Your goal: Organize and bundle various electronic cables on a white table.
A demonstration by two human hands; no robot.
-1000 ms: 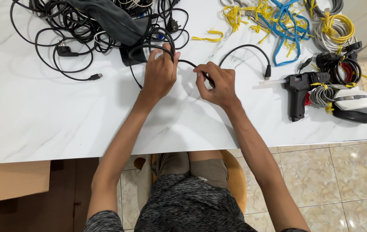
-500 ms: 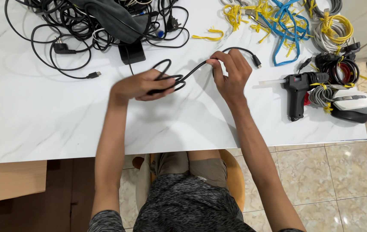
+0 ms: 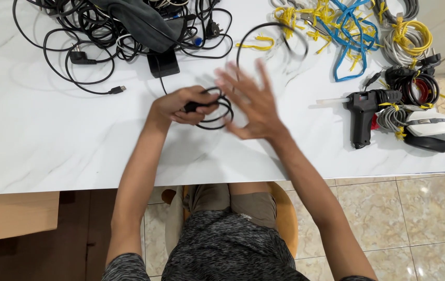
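Midway through coiling a thin black cable (image 3: 214, 106) above the white bench (image 3: 51, 140): left hand (image 3: 178, 106) clamped on the small coil, right hand (image 3: 251, 101) blurred, fingers (image 3: 240, 78) spread apart, gripping nothing. Loose tail arcing far of the right fingertips, apparently clear of them; next, likely catching that tail and laying another loop onto the coil.

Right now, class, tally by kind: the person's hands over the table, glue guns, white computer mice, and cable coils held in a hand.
Hands: 2, left hand and right hand
Glue gun: 1
White computer mouse: 1
Held black cable coil: 1
Total: 5
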